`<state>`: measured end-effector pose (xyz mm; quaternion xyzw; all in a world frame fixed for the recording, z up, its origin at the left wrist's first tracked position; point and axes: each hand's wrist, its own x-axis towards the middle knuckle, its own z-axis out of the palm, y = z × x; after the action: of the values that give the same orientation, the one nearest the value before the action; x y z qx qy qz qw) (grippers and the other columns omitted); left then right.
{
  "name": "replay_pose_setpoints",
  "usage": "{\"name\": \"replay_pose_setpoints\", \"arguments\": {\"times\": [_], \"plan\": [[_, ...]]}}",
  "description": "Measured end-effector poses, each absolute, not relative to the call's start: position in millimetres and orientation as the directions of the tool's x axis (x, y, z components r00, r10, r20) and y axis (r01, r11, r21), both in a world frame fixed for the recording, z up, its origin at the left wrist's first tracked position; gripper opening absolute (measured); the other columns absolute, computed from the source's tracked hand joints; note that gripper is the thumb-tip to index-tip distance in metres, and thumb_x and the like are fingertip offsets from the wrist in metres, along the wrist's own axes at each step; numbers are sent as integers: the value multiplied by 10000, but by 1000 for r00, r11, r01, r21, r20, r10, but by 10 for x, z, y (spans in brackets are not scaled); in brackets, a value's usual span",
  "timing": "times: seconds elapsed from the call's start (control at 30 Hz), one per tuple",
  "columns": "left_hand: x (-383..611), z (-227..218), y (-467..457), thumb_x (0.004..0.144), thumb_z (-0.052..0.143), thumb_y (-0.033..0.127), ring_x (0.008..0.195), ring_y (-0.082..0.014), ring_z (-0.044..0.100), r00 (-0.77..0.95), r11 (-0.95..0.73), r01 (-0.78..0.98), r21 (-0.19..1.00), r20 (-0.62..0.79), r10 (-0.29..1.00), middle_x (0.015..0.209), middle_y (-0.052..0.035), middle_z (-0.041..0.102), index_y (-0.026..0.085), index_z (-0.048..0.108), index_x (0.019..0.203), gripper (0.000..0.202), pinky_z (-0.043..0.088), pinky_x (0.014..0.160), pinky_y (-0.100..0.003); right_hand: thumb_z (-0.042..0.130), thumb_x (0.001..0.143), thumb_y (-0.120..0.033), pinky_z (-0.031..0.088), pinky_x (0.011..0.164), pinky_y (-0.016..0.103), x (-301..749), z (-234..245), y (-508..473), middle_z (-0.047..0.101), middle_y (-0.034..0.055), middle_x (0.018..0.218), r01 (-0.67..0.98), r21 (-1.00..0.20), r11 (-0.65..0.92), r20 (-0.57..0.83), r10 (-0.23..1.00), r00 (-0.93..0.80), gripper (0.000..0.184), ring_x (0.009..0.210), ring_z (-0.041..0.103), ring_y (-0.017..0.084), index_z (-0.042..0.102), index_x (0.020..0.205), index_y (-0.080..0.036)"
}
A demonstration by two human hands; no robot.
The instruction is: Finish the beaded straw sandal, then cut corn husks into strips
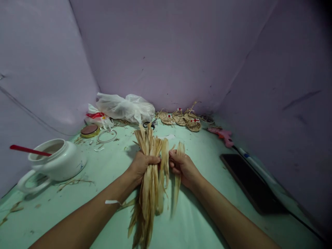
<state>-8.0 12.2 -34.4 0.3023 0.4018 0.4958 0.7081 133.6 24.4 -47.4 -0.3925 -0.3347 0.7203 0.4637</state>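
Observation:
A thick bundle of dried, straw-coloured leaf strips (148, 186), like corn husks, hangs upright from my left hand (141, 164), whose fingers wrap round it near the top. Its lower ends reach down over the green tabletop. Just to the right, my right hand (183, 166) is closed, pinching a separate dried leaf strip (177, 190) that hangs down. Between the hands, another loose strip (165, 157) stands at the bundle's edge. A small white tag (112, 202) lies against my left forearm.
At left stands a white pot (66, 159) with a red stick (28, 150). Behind are a plastic bag (127, 105), a round tin (89, 130), black-handled scissors (149, 125) and several woven ornaments (180, 119). At right lie a pink glue gun (223, 135) and a dark phone (251, 183).

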Motion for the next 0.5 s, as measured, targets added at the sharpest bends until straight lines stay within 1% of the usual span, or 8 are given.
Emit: {"name": "replay_pose_setpoints", "arguments": {"times": [0.1, 0.17, 0.27, 0.33, 0.43, 0.5], "plan": [[-77, -327, 107, 496, 668, 98, 525, -222, 617, 247, 328, -467, 821, -235, 940, 618, -100, 667, 40, 624, 902, 413, 504, 513, -339, 739, 566, -382, 124, 290, 133, 1310, -477, 231, 437, -70, 398, -383, -863, -329, -248, 937, -246, 345, 315, 267, 13, 474, 625, -169], [-75, -329, 101, 493, 697, 105, 524, -206, 614, 233, 301, -475, 827, -211, 949, 632, -91, 671, 54, 625, 892, 408, 505, 526, -329, 753, 550, -357, 132, 286, 135, 1274, -486, 211, 434, -76, 387, -348, -888, -302, -242, 949, -204, 340, 307, 282, 16, 477, 618, -170], [-65, -337, 104, 471, 721, 106, 552, -206, 620, 201, 273, -461, 844, -201, 959, 661, -85, 675, 65, 628, 854, 396, 509, 556, -328, 764, 534, -325, 153, 290, 134, 1243, -505, 190, 428, -80, 395, -298, -915, -271, -237, 961, -145, 318, 319, 317, 24, 506, 624, -162], [-60, -338, 113, 446, 710, 85, 554, -209, 619, 164, 266, -435, 860, -215, 963, 657, -80, 674, 68, 628, 819, 383, 507, 545, -326, 766, 540, -301, 156, 294, 133, 1253, -516, 194, 414, -82, 400, -334, -898, -286, -241, 955, -171, 296, 331, 319, 24, 522, 622, -155], [-68, -331, 129, 438, 686, 82, 490, -194, 595, 111, 292, -400, 868, -271, 956, 580, -70, 657, 67, 614, 746, 316, 491, 478, -307, 754, 568, -298, 170, 303, 133, 1297, -524, 229, 436, -66, 436, -433, -840, -327, -233, 938, -255, 283, 357, 320, 22, 514, 598, -152], [-83, -323, 139, 449, 680, 93, 440, -183, 573, 106, 335, -390, 858, -320, 941, 520, -65, 636, 69, 598, 702, 268, 478, 440, -300, 736, 584, -341, 250, 330, 140, 1330, -520, 261, 473, -48, 484, -474, -812, -340, -224, 932, -285, 300, 390, 370, 33, 500, 586, -157]]}}
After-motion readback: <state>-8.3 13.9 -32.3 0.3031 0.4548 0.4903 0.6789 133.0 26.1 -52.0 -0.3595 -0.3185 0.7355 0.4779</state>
